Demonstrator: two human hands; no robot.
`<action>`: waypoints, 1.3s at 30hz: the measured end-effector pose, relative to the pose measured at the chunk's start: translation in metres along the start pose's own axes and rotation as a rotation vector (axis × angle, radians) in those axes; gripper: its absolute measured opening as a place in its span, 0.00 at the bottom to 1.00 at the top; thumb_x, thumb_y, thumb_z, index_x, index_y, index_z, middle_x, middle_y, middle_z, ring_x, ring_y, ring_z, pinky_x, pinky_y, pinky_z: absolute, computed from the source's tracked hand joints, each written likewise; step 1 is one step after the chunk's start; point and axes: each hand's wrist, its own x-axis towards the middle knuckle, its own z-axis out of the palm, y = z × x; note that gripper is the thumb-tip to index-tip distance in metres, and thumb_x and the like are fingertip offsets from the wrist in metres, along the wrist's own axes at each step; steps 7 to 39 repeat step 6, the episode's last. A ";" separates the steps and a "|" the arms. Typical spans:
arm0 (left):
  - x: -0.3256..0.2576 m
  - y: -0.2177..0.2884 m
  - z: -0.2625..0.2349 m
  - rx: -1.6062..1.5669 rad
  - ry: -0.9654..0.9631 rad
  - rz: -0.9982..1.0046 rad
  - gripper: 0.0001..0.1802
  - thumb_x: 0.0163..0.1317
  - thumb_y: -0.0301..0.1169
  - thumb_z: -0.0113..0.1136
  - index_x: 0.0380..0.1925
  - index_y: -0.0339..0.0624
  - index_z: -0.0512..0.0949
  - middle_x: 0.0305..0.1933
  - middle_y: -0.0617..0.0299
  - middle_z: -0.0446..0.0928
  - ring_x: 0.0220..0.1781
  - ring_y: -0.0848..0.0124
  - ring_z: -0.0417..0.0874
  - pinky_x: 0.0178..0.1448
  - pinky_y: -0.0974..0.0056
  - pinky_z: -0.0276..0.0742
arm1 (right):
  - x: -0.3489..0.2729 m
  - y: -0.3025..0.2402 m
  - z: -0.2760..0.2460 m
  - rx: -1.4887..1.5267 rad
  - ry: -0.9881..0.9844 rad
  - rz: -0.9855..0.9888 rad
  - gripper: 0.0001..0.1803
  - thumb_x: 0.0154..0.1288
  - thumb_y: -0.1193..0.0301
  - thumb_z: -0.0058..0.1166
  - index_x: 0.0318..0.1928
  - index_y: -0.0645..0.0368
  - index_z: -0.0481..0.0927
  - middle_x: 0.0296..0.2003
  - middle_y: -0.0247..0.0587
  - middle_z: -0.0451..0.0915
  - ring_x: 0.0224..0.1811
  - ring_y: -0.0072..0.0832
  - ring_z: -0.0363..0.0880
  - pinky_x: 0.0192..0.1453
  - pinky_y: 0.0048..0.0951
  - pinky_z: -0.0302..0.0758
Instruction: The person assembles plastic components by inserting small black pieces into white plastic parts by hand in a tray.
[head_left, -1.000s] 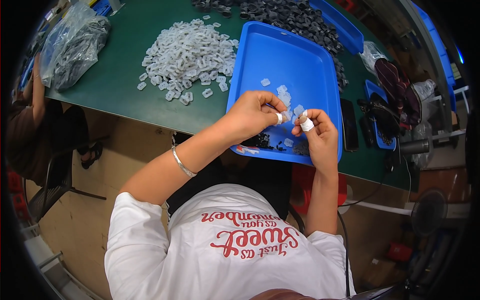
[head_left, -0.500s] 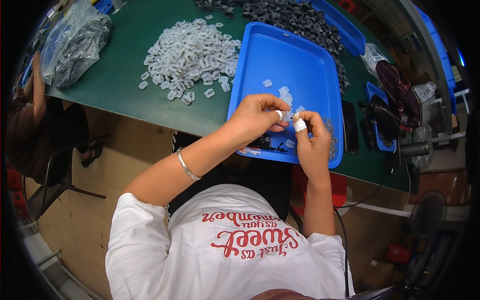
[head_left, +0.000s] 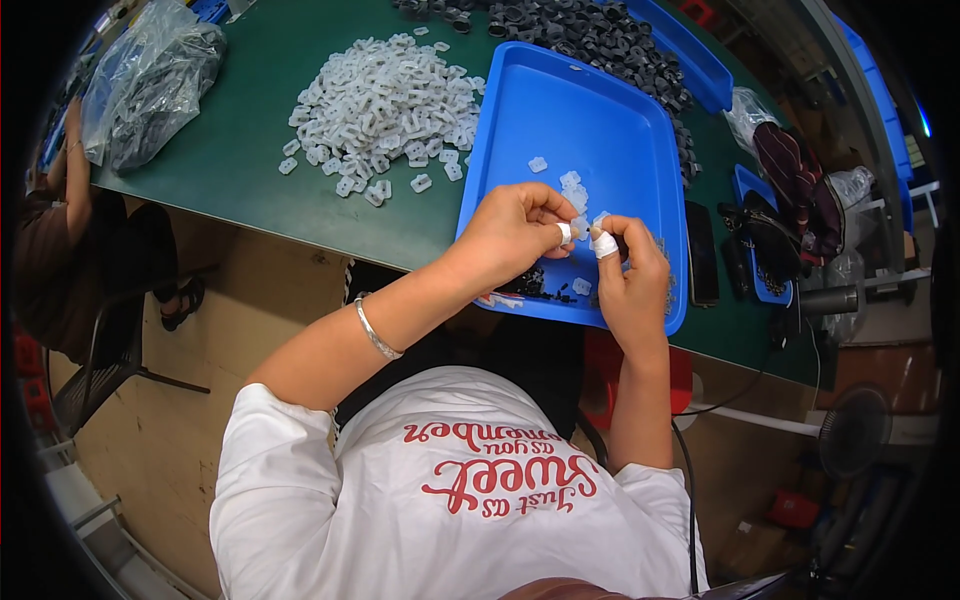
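Over the near part of a blue tray (head_left: 600,120), my two hands are close together. My left hand (head_left: 512,232) is closed, its thumb and fingertips pinching a small translucent white plastic piece (head_left: 577,231). Just to its right my right hand (head_left: 634,278) is also closed in a pinch; what its fingertips hold is too small to make out. White tape wraps both thumbs. A few similar white pieces (head_left: 572,192) lie in the tray beyond my fingers. Small black parts (head_left: 532,284) sit in its near left corner, partly under my left hand. Small clear parts lie along its right side, partly hidden by my right hand.
On the green table (head_left: 260,190), a heap of white pieces (head_left: 385,105) is left of the tray. Dark grey parts (head_left: 560,22) are piled behind it. A plastic bag (head_left: 155,85) stands far left; a phone (head_left: 702,255) and small blue tray (head_left: 768,288) lie right. Another person (head_left: 50,270) sits at left.
My right hand has shifted slightly right and its fingertips have drawn a little apart from the left hand's. The left hand has barely moved, still pinching the white piece.
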 end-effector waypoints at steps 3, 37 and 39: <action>0.000 -0.003 -0.001 0.027 -0.005 0.037 0.11 0.61 0.18 0.53 0.44 0.27 0.78 0.36 0.53 0.81 0.36 0.71 0.84 0.43 0.69 0.82 | 0.002 0.000 -0.002 -0.065 -0.014 -0.073 0.03 0.63 0.79 0.53 0.38 0.63 0.76 0.31 0.46 0.77 0.29 0.38 0.78 0.33 0.35 0.72; 0.000 -0.005 -0.002 0.101 -0.017 0.051 0.14 0.63 0.19 0.50 0.47 0.30 0.79 0.37 0.52 0.82 0.36 0.71 0.84 0.44 0.69 0.83 | 0.003 0.001 -0.004 -0.182 -0.043 -0.164 0.04 0.63 0.79 0.54 0.38 0.62 0.76 0.33 0.47 0.78 0.34 0.40 0.79 0.37 0.41 0.73; 0.000 -0.005 -0.002 0.101 -0.017 0.051 0.14 0.63 0.19 0.50 0.47 0.30 0.79 0.37 0.52 0.82 0.36 0.71 0.84 0.44 0.69 0.83 | 0.003 0.001 -0.004 -0.182 -0.043 -0.164 0.04 0.63 0.79 0.54 0.38 0.62 0.76 0.33 0.47 0.78 0.34 0.40 0.79 0.37 0.41 0.73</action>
